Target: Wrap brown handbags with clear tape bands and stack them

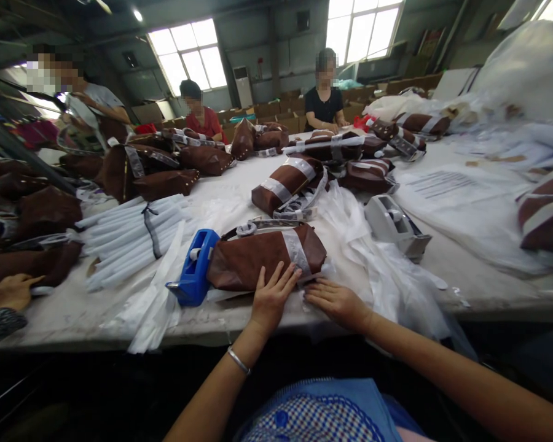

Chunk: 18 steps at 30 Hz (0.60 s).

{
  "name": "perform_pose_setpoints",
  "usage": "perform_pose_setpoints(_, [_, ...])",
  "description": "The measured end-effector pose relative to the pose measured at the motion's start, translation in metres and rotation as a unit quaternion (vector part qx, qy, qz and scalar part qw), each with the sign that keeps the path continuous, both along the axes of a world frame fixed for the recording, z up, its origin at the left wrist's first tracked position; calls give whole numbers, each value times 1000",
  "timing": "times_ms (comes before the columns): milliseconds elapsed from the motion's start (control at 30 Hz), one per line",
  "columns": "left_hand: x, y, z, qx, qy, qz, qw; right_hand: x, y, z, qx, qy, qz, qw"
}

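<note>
A brown handbag (249, 261) lies on its side right in front of me, with a translucent wrap band (296, 250) around its right part. Spread over the bag's lower front is my left hand (273, 296), its fingertips reaching the band. My right hand (338, 302) lies low at the bag's bottom right corner, fingers stretched out and close together by the band's lower end. A blue tape dispenser (194, 267) stands against the bag's left end. The bag's strap (262, 226), partly wrapped, runs behind it.
A grey tape dispenser (391, 221) stands to the right among white plastic sheets (373, 264). Left are a tied bundle of white rolls (129, 236) and piled brown bags (50, 215). Another person's hand (11, 291) rests at far left. Several people work across the table.
</note>
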<state>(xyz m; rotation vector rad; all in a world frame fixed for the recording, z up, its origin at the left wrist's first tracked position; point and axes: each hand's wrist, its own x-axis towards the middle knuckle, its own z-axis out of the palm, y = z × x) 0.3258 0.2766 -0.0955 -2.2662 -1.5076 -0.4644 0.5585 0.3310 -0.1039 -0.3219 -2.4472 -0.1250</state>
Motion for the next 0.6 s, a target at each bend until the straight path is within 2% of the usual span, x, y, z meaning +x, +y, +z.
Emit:
perform_pose_setpoints(167, [-2, 0, 0, -22, -7, 1, 1000, 28, -28, 3, -104, -49, -17, 993])
perform_pose_setpoints(300, [-1, 0, 1, -23, -18, -6, 1000, 30, -51, 13, -179, -128, -55, 974])
perform_pose_setpoints(467, [-1, -1, 1, -24, -29, -5, 999, 19, -54, 2, -178, -123, -61, 974])
perform_pose_setpoints(600, [-2, -1, 1, -32, -33, -5, 999, 17, -49, -7, -152, -85, -13, 985])
